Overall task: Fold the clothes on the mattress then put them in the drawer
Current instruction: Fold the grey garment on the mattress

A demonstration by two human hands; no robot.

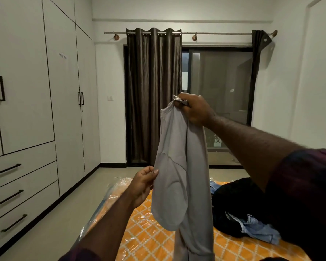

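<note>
Right grip (pixel 194 109) is raised at the centre of the frame, clenched around the bunched top edge of a grey garment (pixel 179 166). A small tuft of cloth sticks out above its knuckles. From there the grey garment hangs straight down in long folds to the bottom edge of the frame, in front of the mattress (pixel 139 232). Whether its lower end touches the mattress cannot be seen.

Left grip (pixel 143 183) sits lower, left of centre, at about the garment's mid-height. Its thumb and curled fingers pinch the left edge of the cloth, so the garment lies directly between the two grips, below the right and just right of the left.

The mattress fills the lower centre, orange with a white lattice pattern and wrapped in clear plastic. On it, at the lower right, lies a heap of clothes: a black garment (pixel 233 204) with a pale blue piece (pixel 258 228) against its near side. This heap is apart from the hanging garment.

Three drawers (pixel 23 185) with black handles stand closed at the lower left, under the wardrobe (pixel 26 72) doors. A dark curtain (pixel 153 95) hangs at the upper centre beside a glass door (pixel 220 91).
</note>
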